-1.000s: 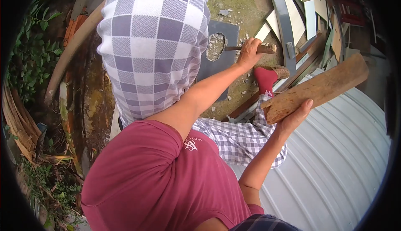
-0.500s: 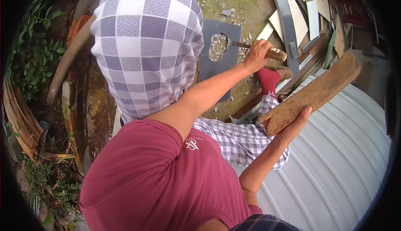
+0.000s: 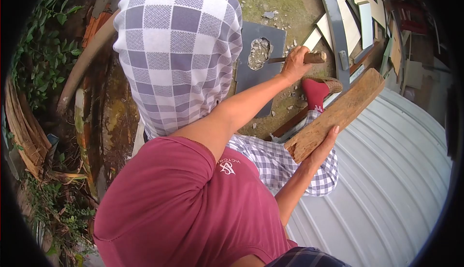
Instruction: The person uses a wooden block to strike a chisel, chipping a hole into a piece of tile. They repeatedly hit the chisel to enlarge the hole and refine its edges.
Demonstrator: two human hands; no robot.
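My left hand is closed around a chisel-like tool with a thick wooden handle. Its thin metal blade points left, close to a ragged opening in a dark grey panel on the ground. Grey rubble shows in the opening. Lower right, my right hand holds a long, rough wooden plank from beneath, near its lower end; that grip is partly hidden. The plank slants up to the right and is apart from the tool handle.
Checkered cloth covers my raised knee. My foot in a red sock rests near the plank. Ribbed metal sheeting lies lower right, and cut boards are piled upper right. Plants and old timber stand left.
My right hand and the plank have moved left, toward my body. The tool handle is now more level, with my left hand still around it. The whole view has shifted slightly.
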